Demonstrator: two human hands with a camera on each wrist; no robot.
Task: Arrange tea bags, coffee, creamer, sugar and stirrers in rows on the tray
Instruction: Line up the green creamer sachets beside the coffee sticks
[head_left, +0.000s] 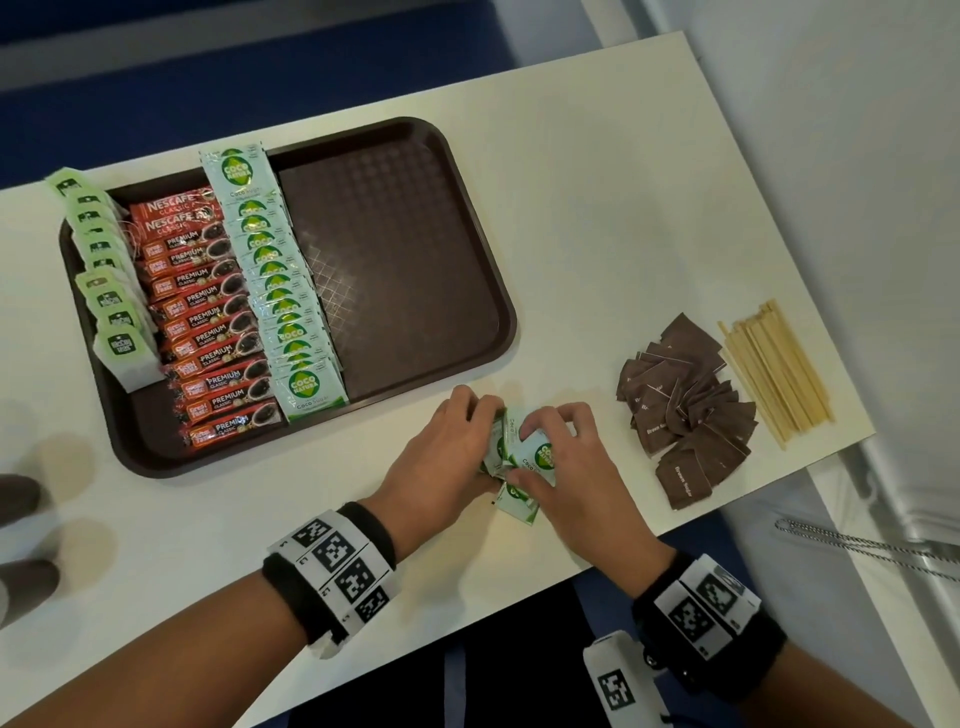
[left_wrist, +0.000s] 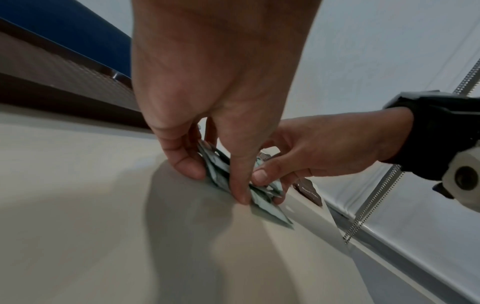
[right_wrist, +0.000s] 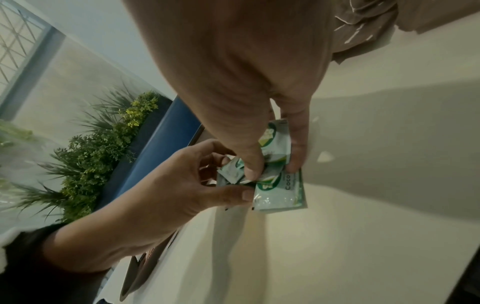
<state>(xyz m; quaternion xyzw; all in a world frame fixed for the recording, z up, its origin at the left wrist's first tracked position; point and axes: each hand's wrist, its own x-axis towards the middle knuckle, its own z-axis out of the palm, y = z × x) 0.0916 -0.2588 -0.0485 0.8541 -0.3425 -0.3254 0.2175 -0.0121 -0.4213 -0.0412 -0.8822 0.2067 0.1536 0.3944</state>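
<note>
A brown tray (head_left: 467, 332) holds three rows at its left: green tea bags (head_left: 111, 291), red coffee sticks (head_left: 208, 322) and pale green coco sugar sachets (head_left: 280, 291). In front of the tray, on the white table, both hands work a small loose bunch of coco sugar sachets (head_left: 524, 457) (left_wrist: 221, 172) (right_wrist: 280, 185). My left hand (head_left: 457, 447) pinches sachets from the left with thumb and fingers. My right hand (head_left: 561, 467) pinches them from the right, thumb on top. One sachet (head_left: 517, 504) lies flat under the hands.
A heap of brown sugar packets (head_left: 685, 410) lies right of the hands, with a bundle of wooden stirrers (head_left: 774, 369) beyond it near the table's right edge. The tray's right half is bare. Blue seating and a planter (right_wrist: 103, 148) stand behind the table.
</note>
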